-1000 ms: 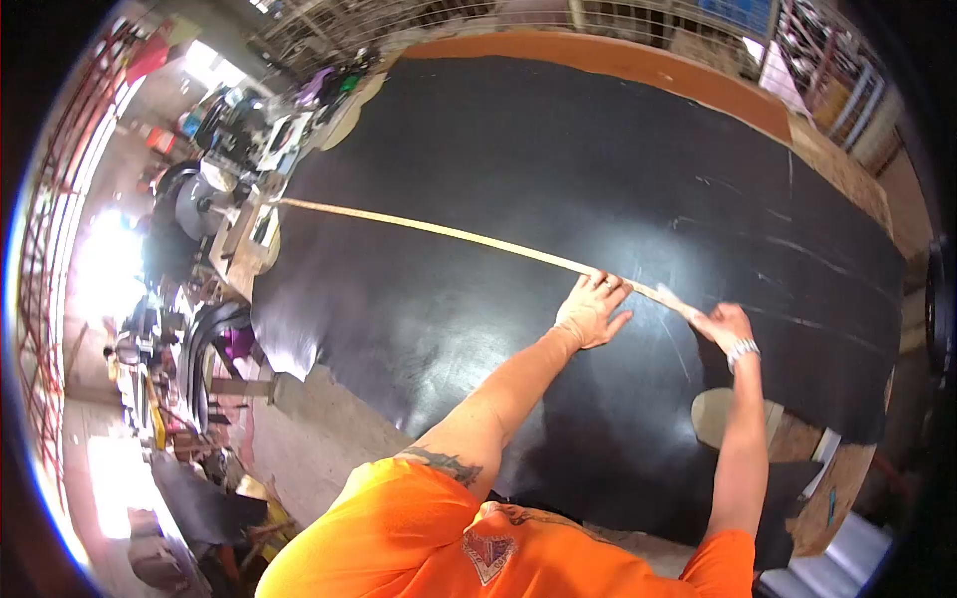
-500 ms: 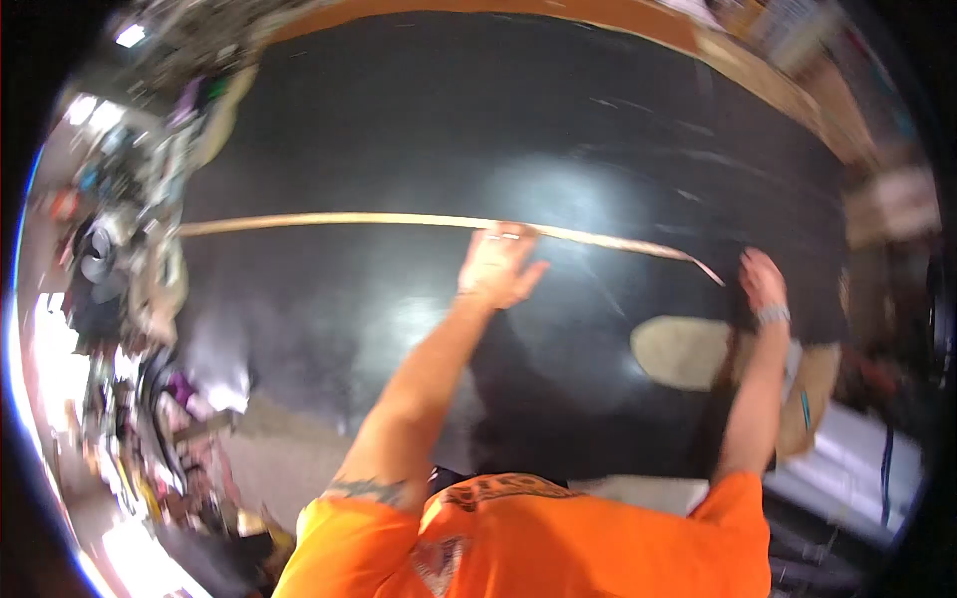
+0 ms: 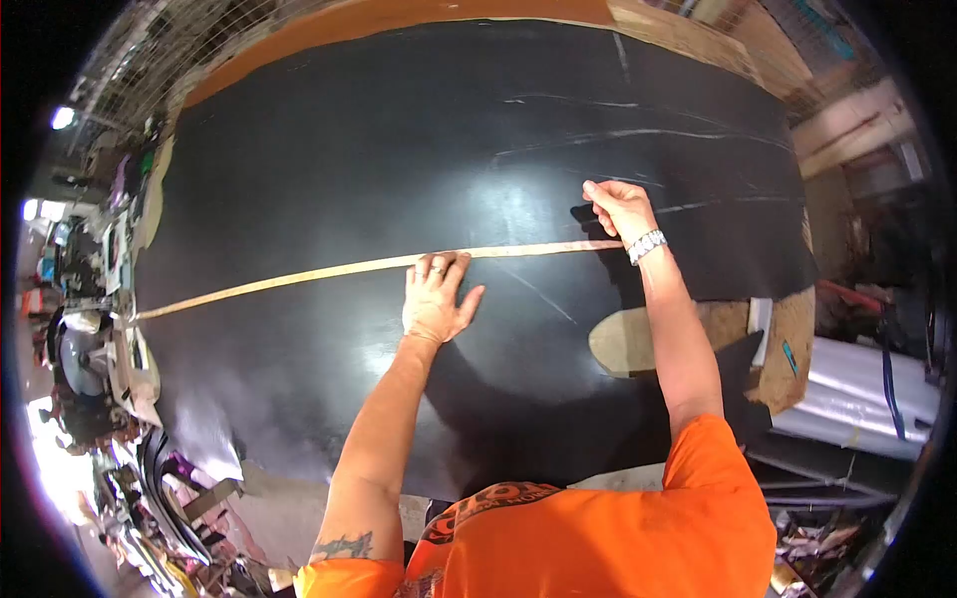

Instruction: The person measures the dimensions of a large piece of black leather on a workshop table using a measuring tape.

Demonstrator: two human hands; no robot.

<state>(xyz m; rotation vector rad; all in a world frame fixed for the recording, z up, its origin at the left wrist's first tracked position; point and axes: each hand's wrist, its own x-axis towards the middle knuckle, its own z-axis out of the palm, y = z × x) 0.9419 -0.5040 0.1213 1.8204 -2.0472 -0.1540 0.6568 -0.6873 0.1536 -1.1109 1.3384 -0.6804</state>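
Note:
A large black sheet (image 3: pixel 329 149) lies over the table, with white marks on its right part. A thin yellow tape (image 3: pixel 299 277) runs across it from the left edge to near my right wrist. My left hand (image 3: pixel 436 295) lies with its fingers spread on the sheet, fingertips at the tape's lower edge. My right hand (image 3: pixel 620 209) is above the sheet just over the tape's right end, its fingers curled with thumb and forefinger together. Whatever it pinches, if anything, is too small to make out. A watch is on the right wrist.
An oval opening (image 3: pixel 623 342) in the sheet shows a pale surface below. A teal tool (image 3: pixel 790 357) lies on brown board at the right. Silvery rolls (image 3: pixel 862 389) are at the lower right, cluttered items at the left, brown material (image 3: pixel 399 32) along the far edge.
My right hand has moved left and up, and its fingers are now curled over the tape's end. My left hand stays on the sheet by the tape. The view has shifted and is sharper.

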